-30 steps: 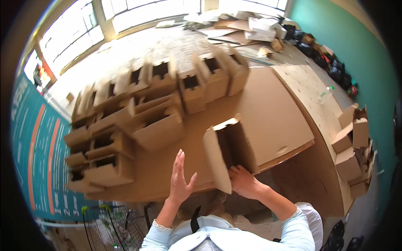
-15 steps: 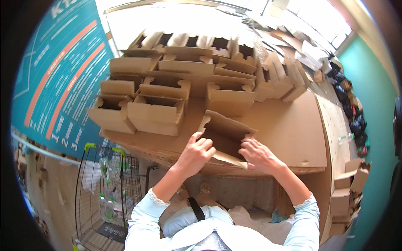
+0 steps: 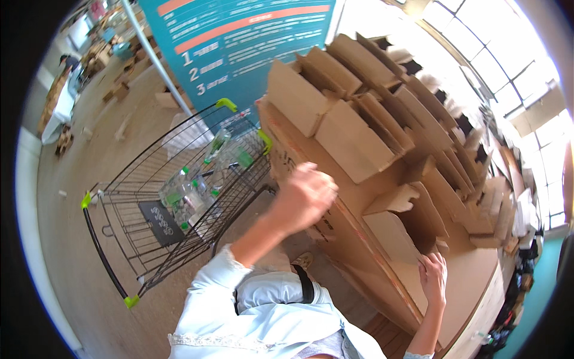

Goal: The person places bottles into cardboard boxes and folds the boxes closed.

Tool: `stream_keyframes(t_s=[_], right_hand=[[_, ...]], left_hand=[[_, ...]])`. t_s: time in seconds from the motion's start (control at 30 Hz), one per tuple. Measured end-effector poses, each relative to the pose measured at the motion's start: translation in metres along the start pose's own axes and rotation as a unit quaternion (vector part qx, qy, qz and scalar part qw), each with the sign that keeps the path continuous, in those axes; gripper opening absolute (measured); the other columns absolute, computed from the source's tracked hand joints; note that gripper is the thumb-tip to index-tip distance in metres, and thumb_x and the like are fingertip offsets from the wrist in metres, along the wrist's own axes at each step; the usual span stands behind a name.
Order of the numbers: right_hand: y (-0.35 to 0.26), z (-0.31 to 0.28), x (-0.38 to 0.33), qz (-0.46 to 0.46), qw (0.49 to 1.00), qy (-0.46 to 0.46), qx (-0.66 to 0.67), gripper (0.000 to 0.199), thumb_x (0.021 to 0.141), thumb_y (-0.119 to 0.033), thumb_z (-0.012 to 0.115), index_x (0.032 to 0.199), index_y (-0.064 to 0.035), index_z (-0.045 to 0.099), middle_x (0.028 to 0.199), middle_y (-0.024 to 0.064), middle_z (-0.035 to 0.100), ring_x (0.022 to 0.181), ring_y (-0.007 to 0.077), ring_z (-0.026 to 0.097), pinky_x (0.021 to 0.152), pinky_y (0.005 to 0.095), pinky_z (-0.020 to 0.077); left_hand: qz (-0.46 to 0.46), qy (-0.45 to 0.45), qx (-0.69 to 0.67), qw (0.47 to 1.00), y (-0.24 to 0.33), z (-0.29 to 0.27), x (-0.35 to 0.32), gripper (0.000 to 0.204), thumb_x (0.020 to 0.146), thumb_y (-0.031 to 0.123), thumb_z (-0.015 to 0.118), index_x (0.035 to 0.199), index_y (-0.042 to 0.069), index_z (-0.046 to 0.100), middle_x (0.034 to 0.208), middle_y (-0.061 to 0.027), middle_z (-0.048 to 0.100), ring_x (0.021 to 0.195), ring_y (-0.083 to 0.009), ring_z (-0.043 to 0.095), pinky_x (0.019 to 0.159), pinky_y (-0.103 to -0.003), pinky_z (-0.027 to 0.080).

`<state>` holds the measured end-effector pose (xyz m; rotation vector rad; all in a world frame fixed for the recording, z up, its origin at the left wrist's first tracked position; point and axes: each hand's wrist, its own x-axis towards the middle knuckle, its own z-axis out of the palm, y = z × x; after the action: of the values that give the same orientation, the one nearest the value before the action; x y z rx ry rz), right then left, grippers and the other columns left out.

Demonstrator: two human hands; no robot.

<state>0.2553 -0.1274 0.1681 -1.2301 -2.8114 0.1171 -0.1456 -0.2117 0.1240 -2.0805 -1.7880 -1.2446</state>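
a long cardboard-covered worktop [image 3: 359,251] carries the most: rows of folded brown cardboard boxes [image 3: 353,119] stand crowded along its far side, reaching toward the bright windows at the far corner. beside its near edge stands a wire shopping cart [image 3: 173,215] with green corner caps, a few clear plastic bottles [image 3: 185,194] lying in its basket, and a teal banner [image 3: 239,42] rises behind it. nearer the near edge lies the half-folded box [image 3: 406,224], open, its flaps loose and one wall upright. the right hand [image 3: 433,278] rests its fingertips on the box's lower flap, fingers spread flat, pinching nothing. the left hand [image 3: 305,197] hangs in the air above the worktop's near edge, fingers loosely curled toward the palm and apparently holding nothing, though motion blur makes that uncertain. the box looks light and fairly stiff across its panels but floppy at the creases, and dry enough not to slip; it would likely crush if squeezed, so a grip on two opposite walls near the folds seems safest.
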Motion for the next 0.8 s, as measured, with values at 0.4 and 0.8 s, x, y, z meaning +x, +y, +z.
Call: stream_keyframes(t_s=[0.4, 0.8], right_hand=[[0.020, 0.024, -0.027, 0.148, 0.988, -0.036, 0.007, 0.023, 0.083, 0.003, 0.060, 0.105, 0.0018, 0.061, 0.106, 0.0200, 0.063, 0.106, 0.0395, 0.057, 0.092, 0.0452, 0.0452], [-0.045, 0.017, -0.003, 0.227, 0.971, -0.068, -0.020, 0.022, 0.081, 0.002, 0.057, 0.101, 0.0029, 0.067, 0.100, 0.0213, 0.066, 0.109, 0.0415, 0.057, 0.095, 0.0467, 0.0449]], left_hand=[[-0.606, -0.259, 0.050, 0.751, -0.419, -0.016, -0.346, 0.026, 0.071, 0.025, 0.075, 0.083, 0.003, 0.069, 0.091, -0.0230, 0.069, 0.093, -0.0398, 0.066, 0.083, -0.046, 0.053], [-0.723, -0.177, 0.070, 0.664, -0.442, 0.073, -0.332, 0.074, 0.054, 0.035, 0.090, 0.108, -0.004, 0.059, 0.109, -0.0257, 0.066, 0.105, -0.0390, 0.064, 0.090, -0.045, 0.052]])
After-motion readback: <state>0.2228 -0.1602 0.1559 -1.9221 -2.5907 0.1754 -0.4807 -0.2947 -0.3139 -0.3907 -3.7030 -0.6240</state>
